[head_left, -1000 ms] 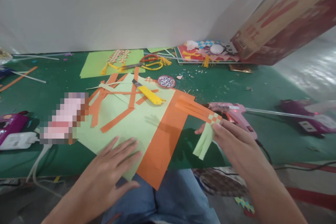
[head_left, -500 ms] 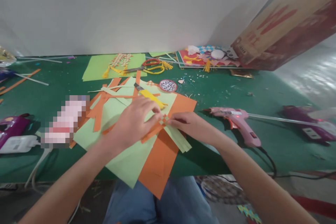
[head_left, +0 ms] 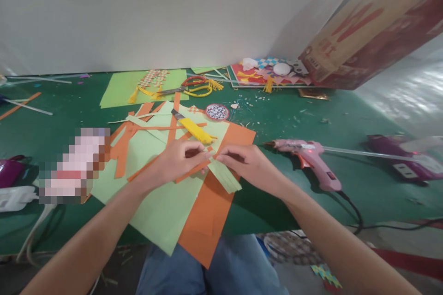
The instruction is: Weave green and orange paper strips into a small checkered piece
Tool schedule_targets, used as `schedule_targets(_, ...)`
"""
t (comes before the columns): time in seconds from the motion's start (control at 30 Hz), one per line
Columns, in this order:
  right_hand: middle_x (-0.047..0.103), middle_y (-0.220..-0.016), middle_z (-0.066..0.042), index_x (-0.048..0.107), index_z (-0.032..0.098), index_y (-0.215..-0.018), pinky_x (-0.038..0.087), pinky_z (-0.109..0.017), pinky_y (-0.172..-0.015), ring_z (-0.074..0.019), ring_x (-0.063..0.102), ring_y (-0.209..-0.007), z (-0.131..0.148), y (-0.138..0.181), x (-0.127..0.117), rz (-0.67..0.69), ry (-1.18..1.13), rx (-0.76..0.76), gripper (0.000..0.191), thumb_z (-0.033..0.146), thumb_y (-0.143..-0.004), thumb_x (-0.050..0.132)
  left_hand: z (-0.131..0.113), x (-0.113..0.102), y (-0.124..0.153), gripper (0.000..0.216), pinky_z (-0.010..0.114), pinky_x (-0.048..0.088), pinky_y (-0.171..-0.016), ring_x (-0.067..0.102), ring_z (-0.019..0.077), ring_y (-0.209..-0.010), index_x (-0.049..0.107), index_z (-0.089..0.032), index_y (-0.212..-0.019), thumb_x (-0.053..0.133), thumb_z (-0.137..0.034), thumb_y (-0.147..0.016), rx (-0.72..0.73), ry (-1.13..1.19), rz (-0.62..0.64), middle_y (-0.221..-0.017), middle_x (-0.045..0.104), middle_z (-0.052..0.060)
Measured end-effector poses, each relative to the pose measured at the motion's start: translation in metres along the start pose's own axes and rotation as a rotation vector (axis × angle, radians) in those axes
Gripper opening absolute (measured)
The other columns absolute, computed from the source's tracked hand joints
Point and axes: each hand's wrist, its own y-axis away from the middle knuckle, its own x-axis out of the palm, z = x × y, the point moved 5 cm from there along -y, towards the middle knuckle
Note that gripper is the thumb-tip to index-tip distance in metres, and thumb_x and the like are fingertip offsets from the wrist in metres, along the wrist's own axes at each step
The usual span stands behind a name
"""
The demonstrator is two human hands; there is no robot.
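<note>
My left hand [head_left: 175,161] is closed, thumb and forefinger pinching a small weave of paper strips. From the other side my right hand [head_left: 244,159] pinches the same piece, its fingertips almost meeting the left ones. Light-green strips [head_left: 225,177] fan down from the weave below the right fingers, and orange strips [head_left: 190,172] stick out under the left hand. Fingers cover most of the woven part. Beneath lie a light-green paper sheet [head_left: 162,212] and an orange sheet [head_left: 204,230]. Just beyond the hands rests a yellow utility knife [head_left: 194,130].
A pink glue gun [head_left: 320,166] with a glue stick lies right. Scissors [head_left: 197,91] and a tasselled woven piece [head_left: 154,78] lie at the back, near a round dish of small pieces [head_left: 217,111]. A blurred-out pink object [head_left: 74,170] is left. A cardboard box [head_left: 367,37] leans back right.
Both hands have drawn together over the weave, hiding the checkered part that showed before. My right fingers now sit at the top of the green strips. The view has shifted slightly right.
</note>
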Motion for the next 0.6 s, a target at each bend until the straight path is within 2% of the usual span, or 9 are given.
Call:
schedule_targets(0.13,0.046,-0.050,0.005,0.047,0.020,-0.061,0.030,-0.022,-0.046,-0.0074,0.038,-0.044,-0.001,0.002,-0.013,-0.227,-0.094,0.009,0.032,0.037,-0.088,0.049,0.004,-0.001,-0.002,0.030,0.024,0.043,-0.061,0.061,0.0143,-0.061,0.058,-0.020,-0.063,0.055,-0.040,-0.086,-0.017,0.069,-0.046,-0.062,0.065,0.001)
schedule_targets(0.2,0.041,-0.048,0.007,0.041,0.021,-0.059,0.028,-0.023,-0.044,-0.0072,0.036,-0.042,-0.001,0.004,-0.020,-0.349,-0.180,-0.005,0.037,0.043,-0.089,0.048,0.004,0.000,-0.003,0.031,0.024,0.044,-0.064,0.062,0.0146,-0.063,0.060,-0.020,-0.063,0.055,-0.039,-0.086,-0.010,0.093,-0.056,-0.063,0.065,0.001)
schedule_targets(0.3,0.035,-0.046,0.007,0.036,0.022,-0.057,0.028,-0.024,-0.044,-0.0077,0.035,-0.041,-0.001,0.007,-0.026,-0.435,-0.233,-0.040,0.044,0.049,-0.090,0.045,0.004,0.002,-0.003,0.028,0.025,0.045,-0.066,0.063,0.0148,-0.065,0.062,-0.019,-0.064,0.056,-0.037,-0.085,-0.022,0.121,-0.059,-0.067,0.067,0.001)
schedule_targets(0.37,0.040,-0.049,0.005,0.039,0.021,-0.056,0.031,-0.025,-0.047,-0.0088,0.039,-0.045,0.001,0.007,-0.026,-0.459,-0.126,-0.096,0.042,0.045,-0.090,0.048,0.006,0.002,-0.004,0.025,0.026,0.045,-0.064,0.063,0.0155,-0.065,0.063,-0.019,-0.066,0.059,-0.037,-0.082,-0.049,0.117,-0.088,-0.068,0.067,0.001)
schedule_targets(0.47,0.057,-0.063,0.000,0.052,0.021,-0.061,0.042,-0.029,-0.060,-0.0130,0.052,-0.062,0.010,0.008,-0.024,-0.478,0.120,-0.327,0.027,0.030,-0.085,0.057,0.012,-0.001,-0.005,0.024,0.027,0.045,-0.063,0.063,0.0163,-0.066,0.062,-0.018,-0.068,0.063,-0.039,-0.079,-0.091,0.106,-0.155,-0.070,0.067,0.001)
schedule_targets(0.53,0.063,-0.075,-0.002,0.060,0.022,-0.069,0.046,-0.034,-0.072,-0.0172,0.058,-0.076,0.015,0.009,-0.019,-0.471,0.257,-0.497,0.013,0.022,-0.083,0.061,0.015,-0.002,-0.006,0.023,0.029,0.046,-0.072,0.066,0.0175,-0.073,0.063,-0.017,-0.072,0.063,-0.039,-0.079,-0.089,0.167,-0.166,-0.077,0.069,0.002)
schedule_targets(0.6,0.065,-0.083,-0.005,0.065,0.023,-0.078,0.047,-0.039,-0.078,-0.0201,0.058,-0.085,0.015,0.009,-0.014,-0.457,0.359,-0.582,0.007,0.019,-0.082,0.062,0.016,0.000,-0.007,0.021,0.031,0.046,-0.081,0.068,0.0191,-0.081,0.064,-0.017,-0.077,0.063,-0.037,-0.080,-0.076,0.252,-0.145,-0.083,0.071,0.003)
